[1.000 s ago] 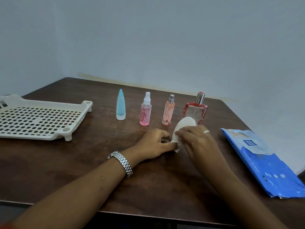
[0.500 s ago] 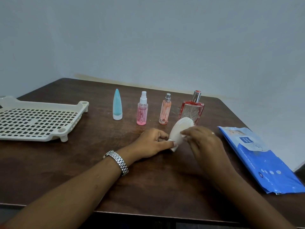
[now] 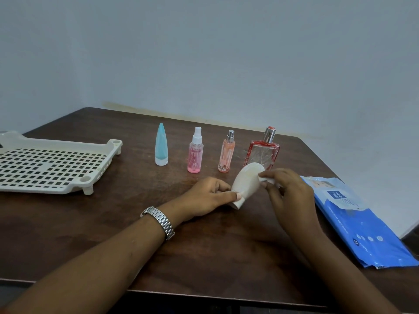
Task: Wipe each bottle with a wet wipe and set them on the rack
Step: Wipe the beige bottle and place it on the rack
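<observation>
A dark wooden table [image 3: 226,257] bore a white slotted rack [image 3: 52,164] at its left and a blue wet-wipe pack [image 3: 362,223] at its right. Between them the left hand [image 3: 204,198] gripped the neck end of a tilted cream bottle [image 3: 247,181], while the right hand [image 3: 288,193] pinched a wet wipe [image 3: 266,179] against its body. Behind stood a red perfume bottle [image 3: 263,152], a pink spray bottle [image 3: 195,155], an orange spray bottle [image 3: 226,152] and a blue tube [image 3: 161,146].

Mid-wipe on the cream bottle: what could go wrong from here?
1. The raised end of the cream bottle sits in front of the red perfume bottle; a wide stroke of the wet wipe in the right hand could topple it.
2. The left hand pinches only its narrow cap end, so the wetted bottle may slip.
3. The rack lies left; carrying there could clip the blue tube standing on its cap.
</observation>
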Demonstrator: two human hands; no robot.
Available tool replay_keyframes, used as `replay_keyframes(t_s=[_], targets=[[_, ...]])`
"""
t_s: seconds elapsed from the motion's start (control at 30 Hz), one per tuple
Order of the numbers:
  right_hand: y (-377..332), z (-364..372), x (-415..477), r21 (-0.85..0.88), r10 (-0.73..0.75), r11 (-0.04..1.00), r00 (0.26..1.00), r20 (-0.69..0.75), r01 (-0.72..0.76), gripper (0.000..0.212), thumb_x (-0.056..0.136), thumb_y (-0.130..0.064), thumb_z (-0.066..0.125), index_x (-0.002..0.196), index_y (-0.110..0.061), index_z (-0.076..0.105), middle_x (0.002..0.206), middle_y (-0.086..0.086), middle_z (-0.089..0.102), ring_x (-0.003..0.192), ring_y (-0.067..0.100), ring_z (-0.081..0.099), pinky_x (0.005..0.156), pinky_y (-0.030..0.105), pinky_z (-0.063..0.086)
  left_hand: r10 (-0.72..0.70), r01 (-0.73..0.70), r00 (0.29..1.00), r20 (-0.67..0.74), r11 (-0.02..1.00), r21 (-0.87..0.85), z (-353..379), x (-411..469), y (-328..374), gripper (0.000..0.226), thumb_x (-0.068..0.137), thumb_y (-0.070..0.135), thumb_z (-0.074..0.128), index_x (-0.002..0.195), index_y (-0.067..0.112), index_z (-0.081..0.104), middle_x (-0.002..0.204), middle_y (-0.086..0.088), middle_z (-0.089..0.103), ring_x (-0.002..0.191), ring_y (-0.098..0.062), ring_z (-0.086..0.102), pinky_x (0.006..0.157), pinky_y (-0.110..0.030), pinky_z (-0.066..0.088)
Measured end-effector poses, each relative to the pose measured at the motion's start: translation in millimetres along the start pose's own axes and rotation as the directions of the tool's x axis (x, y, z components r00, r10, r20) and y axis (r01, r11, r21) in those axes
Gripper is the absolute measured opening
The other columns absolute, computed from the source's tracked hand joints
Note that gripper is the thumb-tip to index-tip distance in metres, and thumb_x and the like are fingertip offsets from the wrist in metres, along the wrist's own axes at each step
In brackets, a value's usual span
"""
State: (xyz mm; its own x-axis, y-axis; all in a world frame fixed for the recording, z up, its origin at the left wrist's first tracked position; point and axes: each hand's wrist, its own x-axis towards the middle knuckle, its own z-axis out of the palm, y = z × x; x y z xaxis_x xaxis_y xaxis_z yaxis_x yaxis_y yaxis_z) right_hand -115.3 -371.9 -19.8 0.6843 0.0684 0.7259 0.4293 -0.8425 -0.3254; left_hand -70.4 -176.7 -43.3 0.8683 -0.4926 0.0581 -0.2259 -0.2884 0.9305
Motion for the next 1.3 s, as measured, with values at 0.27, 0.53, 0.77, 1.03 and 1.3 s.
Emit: replay_keyframes(t_s=[0.27, 0.53, 0.77, 1.03, 1.3], targets=[[-11, -2, -8, 0.058, 0.008, 0.998, 0.998, 0.061, -0.012, 0.024, 0.077, 0.002, 0.069, 0.095, -0.015, 0.071, 0.095, -0.003, 0.065, 0.086, 0.001, 0.052, 0.074, 0.005, 0.039, 0.003, -0.001, 1.0, 0.019, 0.989, -0.146, -3, -4, 5, 0.032, 0.09, 0.028, 0.061, 0.094, -0.002, 0.071, 0.097, -0.026, 0.069, 0.082, -0.023, 0.06, 0.077, -0.032, 0.044], [-22, 3, -1, 0.288, 0.221, 0.936, 0.975, -0.032, -0.202, 0.026, 0.079, -0.003, 0.071, 0.091, -0.026, 0.065, 0.092, -0.009, 0.064, 0.088, -0.002, 0.058, 0.073, 0.001, 0.04, -0.017, 0.023, 0.999, 0.031, 0.976, -0.218, -7, -4, 7, 0.022, 0.093, 0.023, 0.057, 0.08, 0.016, 0.073, 0.081, -0.003, 0.07, 0.077, -0.011, 0.062, 0.073, -0.02, 0.046], [-22, 3, -5, 0.16, 0.099, 0.982, 0.995, -0.009, -0.096, 0.024, 0.075, 0.0, 0.072, 0.092, -0.017, 0.071, 0.09, -0.01, 0.062, 0.083, -0.008, 0.054, 0.077, 0.0, 0.039, -0.022, 0.026, 1.0, 0.02, 0.968, -0.249, -7, -6, 9, 0.026, 0.094, 0.023, 0.055, 0.096, 0.002, 0.071, 0.096, -0.014, 0.072, 0.084, -0.015, 0.065, 0.076, -0.02, 0.049], [-15, 1, 13, 0.127, 0.111, 0.986, 0.993, -0.048, -0.104, 0.022, 0.081, -0.001, 0.068, 0.096, -0.017, 0.072, 0.095, -0.005, 0.065, 0.079, -0.006, 0.054, 0.071, 0.0, 0.04, -0.007, 0.005, 1.0, -0.016, 0.989, -0.145, -4, -7, 5, 0.046, 0.075, 0.046, 0.069, 0.092, 0.004, 0.073, 0.1, -0.034, 0.063, 0.082, -0.027, 0.055, 0.076, -0.037, 0.039], [-13, -2, 23, 0.147, 0.174, 0.974, 0.985, -0.013, -0.17, 0.018, 0.084, -0.007, 0.066, 0.094, -0.022, 0.069, 0.092, -0.007, 0.064, 0.081, -0.002, 0.056, 0.066, 0.004, 0.037, 0.047, -0.049, 0.995, -0.088, 0.998, -0.026, 1, -9, 7, 0.026, 0.081, 0.027, 0.074, 0.093, 0.004, 0.072, 0.09, -0.021, 0.071, 0.076, -0.025, 0.066, 0.068, -0.035, 0.048]])
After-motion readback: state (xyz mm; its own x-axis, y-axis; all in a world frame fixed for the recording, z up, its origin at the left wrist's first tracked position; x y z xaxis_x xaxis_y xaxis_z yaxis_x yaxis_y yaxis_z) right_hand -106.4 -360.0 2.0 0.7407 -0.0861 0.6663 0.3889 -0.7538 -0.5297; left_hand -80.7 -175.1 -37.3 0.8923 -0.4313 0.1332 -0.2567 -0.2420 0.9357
